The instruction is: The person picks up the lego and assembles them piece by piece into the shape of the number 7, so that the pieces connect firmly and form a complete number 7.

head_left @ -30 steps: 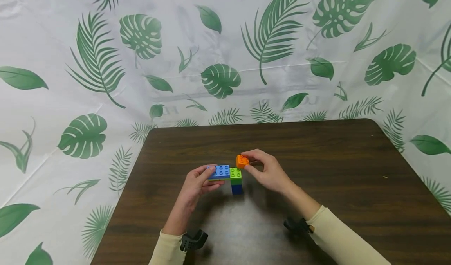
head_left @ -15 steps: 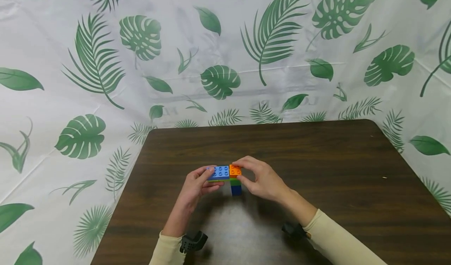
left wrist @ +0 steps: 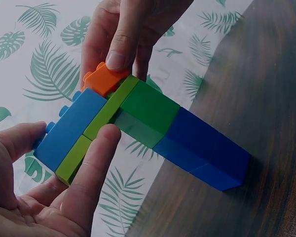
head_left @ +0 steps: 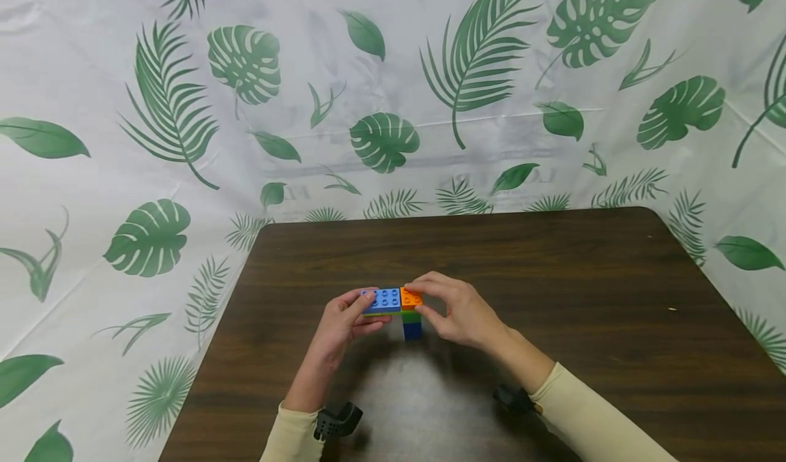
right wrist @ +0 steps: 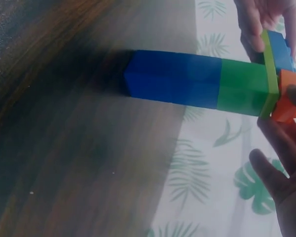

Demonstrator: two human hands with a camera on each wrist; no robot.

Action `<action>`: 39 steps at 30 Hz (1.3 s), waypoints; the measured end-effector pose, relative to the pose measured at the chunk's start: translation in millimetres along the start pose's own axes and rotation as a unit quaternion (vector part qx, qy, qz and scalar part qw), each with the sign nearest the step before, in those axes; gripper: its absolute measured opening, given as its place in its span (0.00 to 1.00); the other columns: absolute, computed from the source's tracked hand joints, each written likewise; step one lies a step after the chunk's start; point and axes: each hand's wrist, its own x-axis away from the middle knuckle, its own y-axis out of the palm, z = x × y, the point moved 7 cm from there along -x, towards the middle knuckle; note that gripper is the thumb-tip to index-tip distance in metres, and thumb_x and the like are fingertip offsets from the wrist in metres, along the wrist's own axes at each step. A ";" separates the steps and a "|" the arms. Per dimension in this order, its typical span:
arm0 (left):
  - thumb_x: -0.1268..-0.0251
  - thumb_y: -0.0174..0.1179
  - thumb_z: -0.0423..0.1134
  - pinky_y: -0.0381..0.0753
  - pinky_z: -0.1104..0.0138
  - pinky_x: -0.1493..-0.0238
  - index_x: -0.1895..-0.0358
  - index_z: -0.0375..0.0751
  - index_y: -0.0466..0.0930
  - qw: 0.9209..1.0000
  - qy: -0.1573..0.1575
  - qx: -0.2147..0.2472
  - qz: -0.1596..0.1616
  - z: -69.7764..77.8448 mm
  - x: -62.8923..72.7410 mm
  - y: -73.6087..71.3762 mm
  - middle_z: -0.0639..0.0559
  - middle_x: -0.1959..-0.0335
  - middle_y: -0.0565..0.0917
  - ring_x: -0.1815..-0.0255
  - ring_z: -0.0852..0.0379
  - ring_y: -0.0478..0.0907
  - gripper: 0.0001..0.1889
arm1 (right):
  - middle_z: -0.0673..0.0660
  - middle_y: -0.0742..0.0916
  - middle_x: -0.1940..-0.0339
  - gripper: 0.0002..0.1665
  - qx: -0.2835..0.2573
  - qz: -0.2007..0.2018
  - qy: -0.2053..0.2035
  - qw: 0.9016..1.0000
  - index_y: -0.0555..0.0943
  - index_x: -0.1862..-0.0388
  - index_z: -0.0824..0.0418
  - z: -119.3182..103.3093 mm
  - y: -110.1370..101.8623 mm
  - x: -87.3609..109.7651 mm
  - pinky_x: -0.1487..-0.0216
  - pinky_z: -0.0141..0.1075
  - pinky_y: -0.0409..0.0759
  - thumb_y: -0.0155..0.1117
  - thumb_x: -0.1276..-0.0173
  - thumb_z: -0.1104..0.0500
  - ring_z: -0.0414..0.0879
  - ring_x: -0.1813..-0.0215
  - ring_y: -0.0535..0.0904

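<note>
A column of dark blue bricks (left wrist: pixel 202 150) with a green brick (left wrist: pixel 148 111) above them stands on the table. Thin lime bricks (left wrist: pixel 101 122) lie across its top and jut out to the left. On that overhang sits a light blue brick (head_left: pixel 387 301). My left hand (head_left: pixel 340 325) grips the overhang, thumb on the light blue brick and fingers beneath the lime. My right hand (head_left: pixel 463 312) pinches a small orange brick (head_left: pixel 411 299) between thumb and fingers, over the column and right beside the light blue one. In the left wrist view it looks slightly tilted above the lime surface.
The dark wooden table (head_left: pixel 552 264) spreads out on all sides of the build. Behind it hangs a white sheet (head_left: pixel 393 59) with green leaf prints. Black wrist cameras (head_left: pixel 339 421) sit at both sleeves, low over the table.
My right hand has brought the orange brick left and down, from above the lime end onto it beside the light blue brick. During the last half second both hands have stayed nearly still.
</note>
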 end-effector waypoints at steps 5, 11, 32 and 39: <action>0.29 0.59 0.47 0.83 0.62 0.58 0.38 0.30 0.72 1.000 0.001 0.001 -0.005 -0.2 0.5 1.0 0.38 0.54 0.84 0.58 0.43 0.86 0.27 | 0.48 0.83 0.50 0.22 0.016 -0.002 -0.004 1.000 0.83 0.43 0.56 -5.1 -0.7 -1.9 0.62 0.29 0.81 0.72 0.38 0.62 0.41 0.63 0.80; 0.28 0.58 0.46 0.83 0.62 0.58 0.38 0.29 0.72 1.000 0.001 0.001 -0.004 0.0 0.7 1.8 0.38 0.54 0.84 0.58 0.43 0.86 0.25 | 0.49 0.83 0.51 0.22 0.026 -0.006 -0.007 1.000 0.83 0.44 0.57 -6.7 -0.7 -2.6 0.71 0.29 0.80 0.72 0.38 0.62 0.38 0.70 0.76; 0.20 0.44 0.50 0.82 0.59 0.56 0.37 0.30 0.71 0.999 0.016 0.008 -0.036 2.6 3.0 8.5 0.36 0.52 0.84 0.56 0.44 0.86 0.26 | 0.45 0.81 0.49 0.25 -0.003 0.000 0.012 1.000 0.80 0.41 0.53 4.1 -0.9 7.2 0.56 0.34 0.82 0.72 0.37 0.63 0.39 0.55 0.79; 0.24 0.51 0.50 0.83 0.60 0.58 0.38 0.31 0.72 1.000 0.020 0.007 -0.016 3.2 4.1 7.8 0.38 0.51 0.83 0.56 0.43 0.85 0.26 | 0.45 0.81 0.46 0.25 -0.009 0.007 0.013 1.000 0.78 0.39 0.53 8.8 -2.4 11.8 0.45 0.41 0.79 0.70 0.35 0.63 0.40 0.48 0.78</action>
